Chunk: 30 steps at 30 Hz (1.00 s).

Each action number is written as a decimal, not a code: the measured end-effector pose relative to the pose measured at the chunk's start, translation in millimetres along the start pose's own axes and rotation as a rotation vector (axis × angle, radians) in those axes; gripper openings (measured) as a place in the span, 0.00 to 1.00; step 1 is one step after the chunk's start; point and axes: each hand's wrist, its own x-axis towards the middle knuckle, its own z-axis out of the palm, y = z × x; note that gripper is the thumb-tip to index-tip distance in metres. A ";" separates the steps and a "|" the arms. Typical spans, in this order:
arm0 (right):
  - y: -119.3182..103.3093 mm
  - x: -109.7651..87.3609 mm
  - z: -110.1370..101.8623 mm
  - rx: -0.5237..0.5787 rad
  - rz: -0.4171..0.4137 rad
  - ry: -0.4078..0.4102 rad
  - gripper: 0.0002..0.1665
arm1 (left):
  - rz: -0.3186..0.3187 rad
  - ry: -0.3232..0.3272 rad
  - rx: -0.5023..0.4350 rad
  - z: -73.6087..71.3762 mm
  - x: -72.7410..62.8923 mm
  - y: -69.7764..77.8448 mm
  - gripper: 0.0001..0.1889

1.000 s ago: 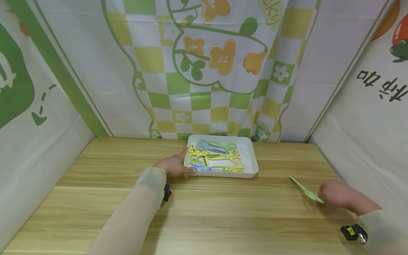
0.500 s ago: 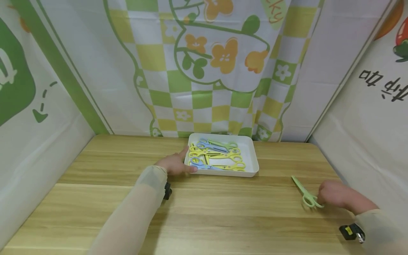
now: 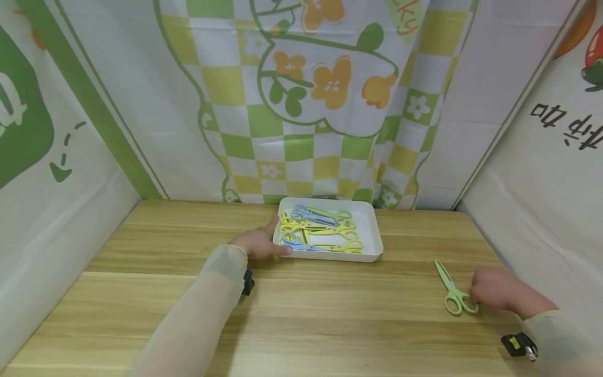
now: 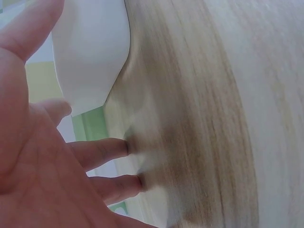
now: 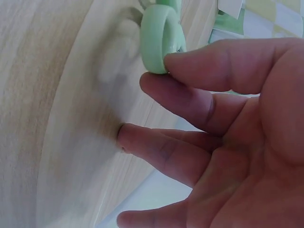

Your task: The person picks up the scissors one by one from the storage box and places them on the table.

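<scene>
My right hand [image 3: 494, 289] is low over the right part of the table. In the right wrist view, its thumb and index finger pinch one handle loop of light green scissors [image 5: 154, 40], while the other fingers spread toward the tabletop. The blades of these scissors [image 3: 444, 273] point toward the back of the table, side by side. My left hand [image 3: 256, 244] is at the front left corner of a white tray [image 3: 369, 233], its thumb along the front wall and a finger by the left side. Its fingers are spread and mostly straight in the left wrist view.
Several yellow scissors [image 3: 350, 234], blue scissors [image 3: 311, 215] and green scissors [image 3: 336, 213] lie in the tray, some overlapping. The wooden table [image 3: 301, 324] ends at a patterned curtain [image 3: 325, 162] behind, with printed panels on both sides.
The green scissors in my right hand have turned from edge-on to flat, so both handle loops show, and their tips have swung slightly right. My left hand and the tray stay put.
</scene>
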 end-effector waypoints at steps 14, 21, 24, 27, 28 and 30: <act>-0.4 1.9 -0.6 0.012 0.065 0.004 0.19 | -0.017 0.001 -0.020 0.2 2.8 -1.1 0.62; -1.4 1.9 -1.9 0.021 0.066 0.007 0.19 | -0.012 0.008 -0.004 -0.4 -2.3 2.0 0.60; -2.5 1.9 -2.9 0.020 0.066 0.004 0.19 | -0.010 0.010 -0.004 0.8 -2.6 2.0 0.60; -3.4 3.4 -5.4 0.031 0.060 -0.009 0.19 | -0.010 0.007 -0.009 2.0 -0.9 0.6 0.59; -3.5 4.4 -6.6 0.042 0.059 -0.016 0.19 | -0.011 0.006 -0.010 2.4 0.1 -0.3 0.60; -3.2 7.4 -8.8 0.064 0.057 -0.031 0.19 | -0.022 -0.002 -0.008 3.2 4.7 -3.4 0.61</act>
